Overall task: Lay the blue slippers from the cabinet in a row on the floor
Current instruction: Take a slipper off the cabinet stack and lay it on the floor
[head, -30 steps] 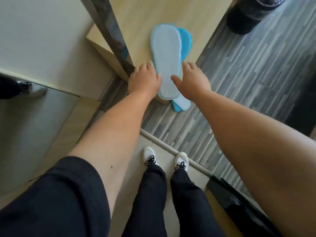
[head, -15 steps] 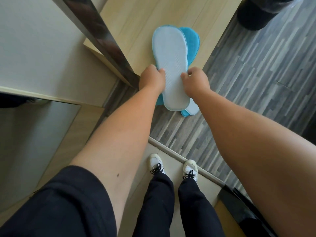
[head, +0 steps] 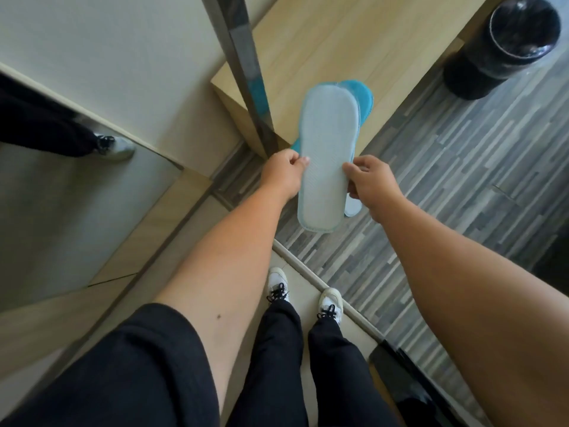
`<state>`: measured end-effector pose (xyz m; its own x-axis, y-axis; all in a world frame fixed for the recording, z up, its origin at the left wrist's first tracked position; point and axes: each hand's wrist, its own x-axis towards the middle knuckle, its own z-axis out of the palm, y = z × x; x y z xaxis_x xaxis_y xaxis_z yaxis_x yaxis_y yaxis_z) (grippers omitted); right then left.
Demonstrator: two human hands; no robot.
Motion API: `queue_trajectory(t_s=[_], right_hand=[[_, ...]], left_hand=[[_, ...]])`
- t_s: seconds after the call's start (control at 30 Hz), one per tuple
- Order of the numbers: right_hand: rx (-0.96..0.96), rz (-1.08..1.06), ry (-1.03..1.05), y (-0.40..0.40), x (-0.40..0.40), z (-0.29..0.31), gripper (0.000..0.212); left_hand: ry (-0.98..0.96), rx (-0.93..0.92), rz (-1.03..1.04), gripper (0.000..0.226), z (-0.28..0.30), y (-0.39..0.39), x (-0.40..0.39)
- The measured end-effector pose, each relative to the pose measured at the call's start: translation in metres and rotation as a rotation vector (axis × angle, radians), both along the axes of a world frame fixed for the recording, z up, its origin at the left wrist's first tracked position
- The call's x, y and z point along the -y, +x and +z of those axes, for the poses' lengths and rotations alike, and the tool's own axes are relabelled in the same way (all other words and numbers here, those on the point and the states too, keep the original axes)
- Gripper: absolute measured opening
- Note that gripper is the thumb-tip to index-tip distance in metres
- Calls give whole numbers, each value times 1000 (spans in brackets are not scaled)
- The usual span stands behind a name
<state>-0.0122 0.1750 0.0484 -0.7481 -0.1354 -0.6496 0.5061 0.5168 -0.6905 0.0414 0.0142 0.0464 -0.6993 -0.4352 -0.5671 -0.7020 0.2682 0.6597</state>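
A pair of blue slippers [head: 326, 155] is stacked sole-up, the pale grey sole of the top one facing me. The blue edge of the lower slipper [head: 365, 98] shows at the far right, and its heel peeks out below. My left hand [head: 281, 174] pinches the left edge of the pair and my right hand [head: 368, 180] grips the right edge. The slippers are lifted off the wooden cabinet shelf [head: 332, 47] and hang partly over the grey plank floor [head: 446, 180].
A metal post [head: 243, 66] stands just left of the slippers at the shelf's corner. A black waste bin [head: 505, 44] with a plastic liner sits far right. A mirror panel [head: 77, 195] is to the left. My white shoes [head: 304, 297] stand on a pale tile strip.
Both hands went from reaching to closing on the slippers' edges, then pulled the pair off the shelf toward me, over the floor.
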Motion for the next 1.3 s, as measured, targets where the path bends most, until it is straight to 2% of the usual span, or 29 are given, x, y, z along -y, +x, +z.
queue_trajectory(t_s=[0.2,0.43,0.6,0.67,0.8,0.87,1.0,1.17,1.23,1.3], right_hand=[[4,195,22,55,17,19,13],[13,433,28,125,83,19,15],[-180,657,140,192,151,2,21],[-291,745,217,224,177,-11,19],[-498,964,332,289,217,-49,17],[-566,1071,323,317,230,-75,19],[-666,1203,306,347,242,-125,21],[-875,1333,141,349,241,-188,16],[-852,1278,24,335,243,-217,22],[-766,1127,-10,312,247,-251,18]], left_hand=[[10,20,243,16,20,82,4],[-77,105,451,20,16,186,44],[-121,144,618,29,-13,258,92],[-64,98,666,27,-31,285,110],[322,-101,791,24,-62,327,132],[430,-147,808,21,-80,347,142],[429,-113,837,18,-125,378,161],[388,-71,883,20,-192,392,167],[413,-59,951,22,-225,389,165],[451,-80,981,24,-263,383,167]])
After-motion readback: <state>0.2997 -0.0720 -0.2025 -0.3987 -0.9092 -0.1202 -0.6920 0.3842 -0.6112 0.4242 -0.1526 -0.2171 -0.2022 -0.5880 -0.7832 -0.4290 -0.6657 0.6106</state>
